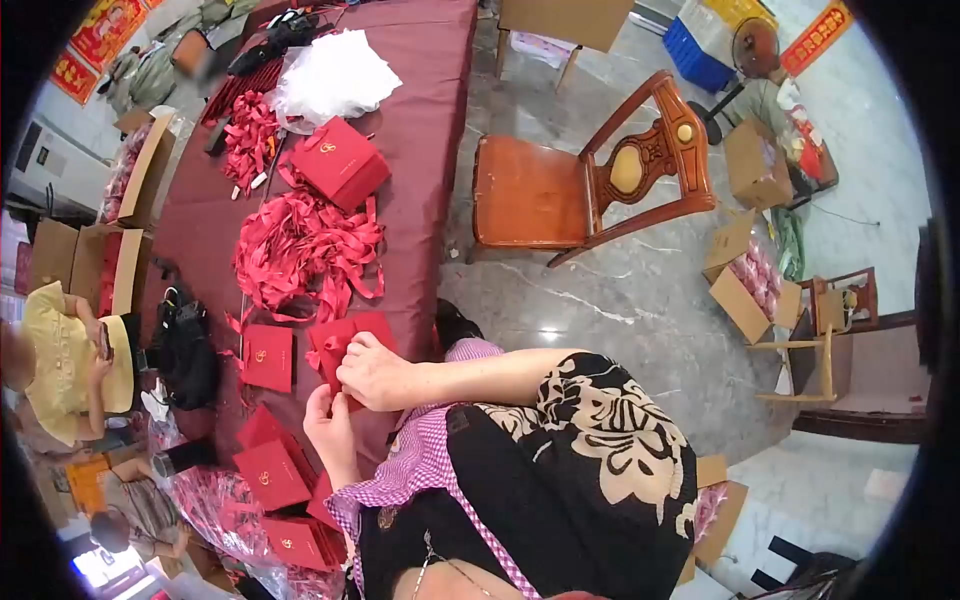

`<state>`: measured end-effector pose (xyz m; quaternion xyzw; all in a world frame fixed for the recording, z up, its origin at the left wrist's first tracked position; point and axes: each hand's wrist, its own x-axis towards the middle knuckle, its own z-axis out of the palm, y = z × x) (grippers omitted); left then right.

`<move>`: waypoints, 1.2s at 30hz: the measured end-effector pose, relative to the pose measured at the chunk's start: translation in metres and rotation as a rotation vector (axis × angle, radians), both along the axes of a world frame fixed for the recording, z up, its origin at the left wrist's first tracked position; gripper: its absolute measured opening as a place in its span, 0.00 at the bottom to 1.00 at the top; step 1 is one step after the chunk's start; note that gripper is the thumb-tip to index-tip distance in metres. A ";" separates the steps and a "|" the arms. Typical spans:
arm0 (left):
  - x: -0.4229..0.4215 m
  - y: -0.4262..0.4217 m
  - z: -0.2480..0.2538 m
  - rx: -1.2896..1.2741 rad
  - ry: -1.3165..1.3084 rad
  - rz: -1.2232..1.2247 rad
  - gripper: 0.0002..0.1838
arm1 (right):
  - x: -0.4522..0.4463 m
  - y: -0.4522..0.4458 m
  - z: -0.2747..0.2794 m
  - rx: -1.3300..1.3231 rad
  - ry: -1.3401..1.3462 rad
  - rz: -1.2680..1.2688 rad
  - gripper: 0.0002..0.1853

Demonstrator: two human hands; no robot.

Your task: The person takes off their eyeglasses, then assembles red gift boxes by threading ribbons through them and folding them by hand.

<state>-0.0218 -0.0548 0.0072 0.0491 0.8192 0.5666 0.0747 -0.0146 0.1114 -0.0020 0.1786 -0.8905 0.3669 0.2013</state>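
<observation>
A red gift bag [375,328] lies at the near edge of the table with a red ribbon [328,345] on it. My right hand [380,375] rests over the bag, fingers bent and pinched at the ribbon side; what lies between its fingertips is mostly hidden. Just below it, my left hand [328,425] has thumb and fingers bent together at the bag's lower edge, and I cannot make out what they hold. Another red bag with a gold logo [268,357] lies flat to the left. Beyond them sits a heap of loose red ribbons [305,255].
A stack of red bags [340,165] and white sheets [340,75] lie farther up the dark red tablecloth [425,130]. More red bags [272,475] are piled at lower left. A wooden chair [535,190] stands right of the table. Two other people are at the left.
</observation>
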 end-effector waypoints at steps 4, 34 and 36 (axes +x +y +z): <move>-0.002 -0.003 0.004 0.080 -0.030 0.007 0.08 | -0.004 -0.003 0.008 0.093 -0.018 0.028 0.08; 0.035 -0.067 0.051 0.642 -0.149 0.406 0.14 | -0.017 -0.056 0.070 0.095 0.208 0.336 0.08; 0.037 -0.069 0.052 0.587 -0.177 0.359 0.16 | -0.017 -0.058 0.069 0.100 0.209 0.347 0.08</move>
